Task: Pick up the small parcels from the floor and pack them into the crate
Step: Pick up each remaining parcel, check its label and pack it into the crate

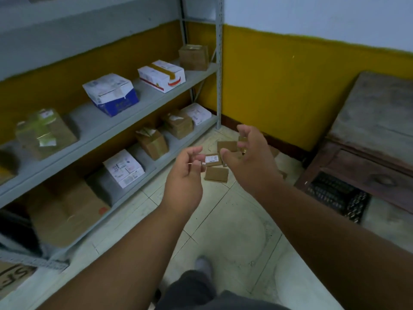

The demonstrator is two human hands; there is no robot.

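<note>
Several small brown parcels lie on the tiled floor near the corner: one with a white label (213,159), a plain one (216,174) in front of it and another (226,146) behind. My left hand (185,173) and my right hand (250,157) are stretched out in the air above them, fingers loosely curled, holding nothing. My right hand hides part of the pile. A black slatted crate (335,194) stands on the floor at the right, under the wooden furniture.
A grey metal shelf unit (156,101) with several cardboard and white boxes runs along the left. A dark wooden cabinet (368,139) stands at the right against the yellow wall. My foot (203,265) is on the floor below.
</note>
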